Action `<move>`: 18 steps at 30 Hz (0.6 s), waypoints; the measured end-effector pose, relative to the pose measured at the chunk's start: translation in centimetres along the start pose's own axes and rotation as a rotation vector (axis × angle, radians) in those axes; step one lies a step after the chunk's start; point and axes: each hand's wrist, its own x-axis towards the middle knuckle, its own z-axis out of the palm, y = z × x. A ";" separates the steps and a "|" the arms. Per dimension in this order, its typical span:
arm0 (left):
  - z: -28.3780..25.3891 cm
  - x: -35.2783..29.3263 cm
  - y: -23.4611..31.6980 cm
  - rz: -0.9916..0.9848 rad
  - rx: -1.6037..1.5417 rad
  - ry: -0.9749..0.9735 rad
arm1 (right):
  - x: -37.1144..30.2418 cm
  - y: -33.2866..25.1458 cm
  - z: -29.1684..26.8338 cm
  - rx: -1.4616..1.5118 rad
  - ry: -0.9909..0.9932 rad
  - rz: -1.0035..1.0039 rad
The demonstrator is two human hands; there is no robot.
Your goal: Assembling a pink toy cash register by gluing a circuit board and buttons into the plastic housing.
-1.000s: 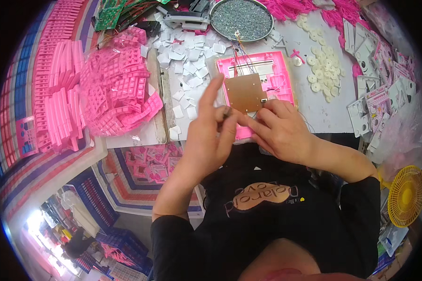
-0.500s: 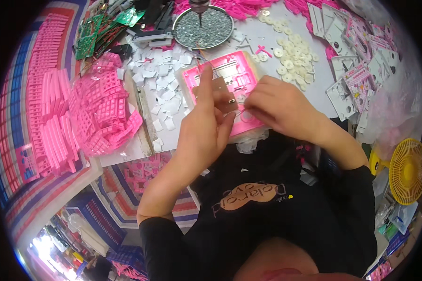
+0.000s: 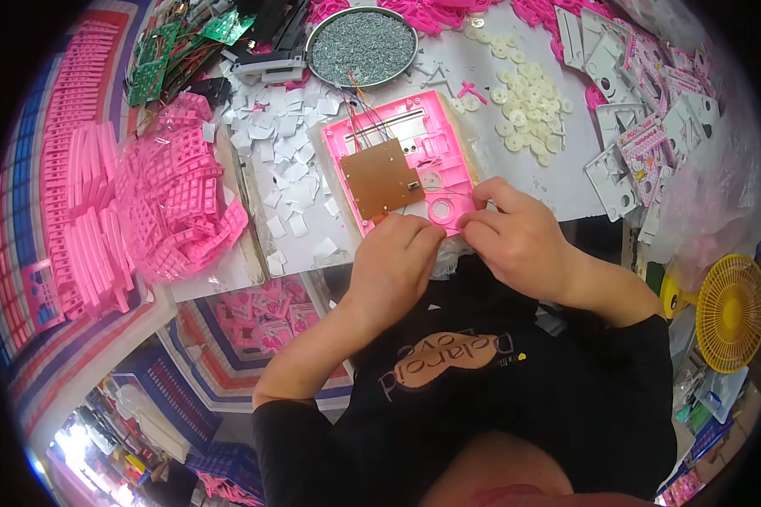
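Observation:
A pink plastic housing (image 3: pixel 453 152) lies open in front of me on a pad at the table's near edge. On its left part rests a brown circuit board (image 3: pixel 379 179), with thin coloured wires (image 3: pixel 365 106) running to its far end. My left hand (image 3: pixel 395 264) is at the near edge of the housing, thumb and fingers pinched together. Opposite it, my right hand (image 3: pixel 516 245) is also closed, its fingertips at the near right corner beside a round pink ring (image 3: pixel 440 209). Whatever the fingertips hold is too small or hidden to make out.
A round tray of screws (image 3: pixel 364 48) stands beyond the housing. White pieces (image 3: pixel 292 127) are scattered left, off-white discs (image 3: pixel 528 110) right. Bagged pink parts (image 3: pixel 173 198) lie far left, white printed panels (image 3: pixel 643 152) far right. A yellow fan (image 3: pixel 731 313) stands at lower right.
My left hand has moved from above the circuit board to the housing's near edge, uncovering the board. My right hand has shifted nearer to me. The screwdriver tip above the tray is out of view.

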 end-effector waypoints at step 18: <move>-0.3 0.0 -0.5 0.012 0.016 -0.011 | 1.7 0.2 -0.4 -0.076 -0.101 -0.037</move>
